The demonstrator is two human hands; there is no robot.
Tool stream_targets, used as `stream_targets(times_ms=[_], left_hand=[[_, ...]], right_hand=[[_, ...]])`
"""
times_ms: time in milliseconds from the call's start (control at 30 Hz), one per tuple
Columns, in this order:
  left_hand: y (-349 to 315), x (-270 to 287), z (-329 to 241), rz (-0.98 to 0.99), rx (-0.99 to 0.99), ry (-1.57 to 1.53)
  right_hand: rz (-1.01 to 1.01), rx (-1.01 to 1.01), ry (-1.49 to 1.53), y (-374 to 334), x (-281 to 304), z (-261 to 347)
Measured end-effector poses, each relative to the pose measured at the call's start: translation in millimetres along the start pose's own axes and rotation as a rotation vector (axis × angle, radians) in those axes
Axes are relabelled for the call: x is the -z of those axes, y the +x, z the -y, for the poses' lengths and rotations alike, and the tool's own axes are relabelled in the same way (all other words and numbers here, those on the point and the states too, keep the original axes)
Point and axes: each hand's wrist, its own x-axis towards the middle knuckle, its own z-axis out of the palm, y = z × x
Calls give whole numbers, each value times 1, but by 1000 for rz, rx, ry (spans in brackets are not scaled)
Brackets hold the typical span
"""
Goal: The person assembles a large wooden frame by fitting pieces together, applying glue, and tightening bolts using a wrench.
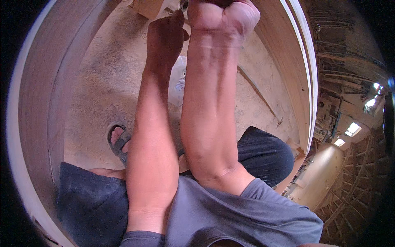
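Both my arms stretch up toward the top edge of the view. My left hand (165,36) is closed, its fingers curled in beside a small dark and metallic thing (183,5) at the upper edge. Whatever lies between those fingers is too hidden to name. To its right, my right hand (225,17) is closed in a fist with the inner wrist showing. The frame's top cuts off part of its fingers, so what it grips cannot be made out. The two hands are close together.
A tall wooden panel (39,94) curves along the left, another wooden side (288,45) along the right. On the dusty floor (103,82) lie a clear plastic bag (177,78), a thin stick (259,89) and a brown block (147,7). My sandalled foot (118,140) rests at left.
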Motion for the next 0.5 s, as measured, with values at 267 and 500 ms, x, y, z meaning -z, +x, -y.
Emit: stream_targets(times_ms=[267, 500], left_hand=[[7, 0, -15, 24, 139, -139], [8, -14, -42, 104, 176, -507]], right_hand=[[52, -103, 167, -12, -4, 9], [-228, 54, -864, -51, 60, 8]])
